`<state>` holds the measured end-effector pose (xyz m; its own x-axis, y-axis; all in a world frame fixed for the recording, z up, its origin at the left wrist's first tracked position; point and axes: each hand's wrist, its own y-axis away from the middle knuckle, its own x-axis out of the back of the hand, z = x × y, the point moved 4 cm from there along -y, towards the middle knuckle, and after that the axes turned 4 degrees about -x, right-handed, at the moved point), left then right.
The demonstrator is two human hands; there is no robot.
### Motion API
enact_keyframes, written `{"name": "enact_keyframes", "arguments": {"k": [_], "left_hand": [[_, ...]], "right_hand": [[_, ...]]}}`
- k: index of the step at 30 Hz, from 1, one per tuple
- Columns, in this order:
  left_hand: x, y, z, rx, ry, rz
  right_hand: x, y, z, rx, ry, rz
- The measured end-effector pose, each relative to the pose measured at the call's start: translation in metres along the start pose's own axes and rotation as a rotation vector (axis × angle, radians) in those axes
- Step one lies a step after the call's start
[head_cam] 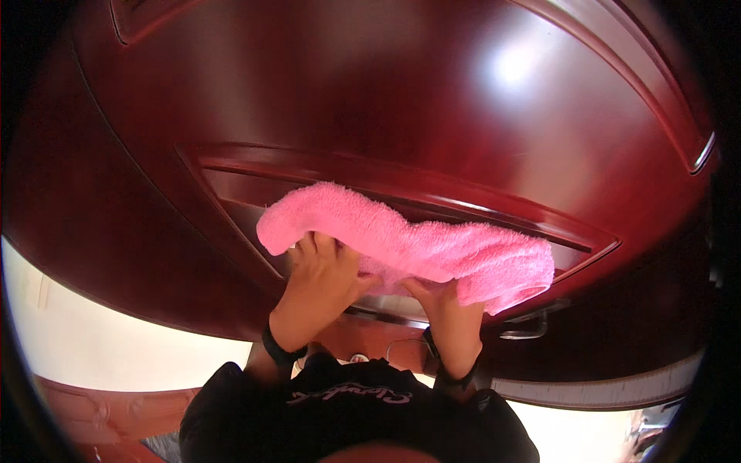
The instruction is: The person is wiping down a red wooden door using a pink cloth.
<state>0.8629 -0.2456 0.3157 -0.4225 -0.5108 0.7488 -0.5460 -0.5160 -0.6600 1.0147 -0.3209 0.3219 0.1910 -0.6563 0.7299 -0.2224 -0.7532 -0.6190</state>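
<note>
A fluffy pink towel [399,237] is spread in a bunched, folded strip across the lower recessed panel [243,194] of a glossy dark-red door [370,110]. My left hand [320,280] holds the towel's left part, its fingertips tucked under the fold. Over on the right, my right hand [451,315] grips the towel from below; the cloth hides most of its fingers, though the thumb shows. Both wrists wear dark bands.
A metal lever handle [529,327] sticks out to the right of my right hand. Raised moulding [642,87] frames another panel at the upper right. Pale floor or wall [116,324] and reddish carved woodwork [116,414] appear at the lower left.
</note>
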Motion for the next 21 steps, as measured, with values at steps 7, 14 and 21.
{"name": "enact_keyframes", "arguments": {"k": [7,14,21], "left_hand": [[0.005,-0.002,0.007,0.031,0.038,0.093],[-0.029,0.034,0.009,0.064,0.045,-0.065],[-0.067,0.084,0.014,0.116,-0.015,-0.097]], "right_hand": [[-0.005,0.011,0.020,-0.137,-0.109,0.165],[-0.028,0.044,0.038,-0.186,-0.113,0.158],[-0.059,0.082,0.048,-0.090,0.014,0.209]]}}
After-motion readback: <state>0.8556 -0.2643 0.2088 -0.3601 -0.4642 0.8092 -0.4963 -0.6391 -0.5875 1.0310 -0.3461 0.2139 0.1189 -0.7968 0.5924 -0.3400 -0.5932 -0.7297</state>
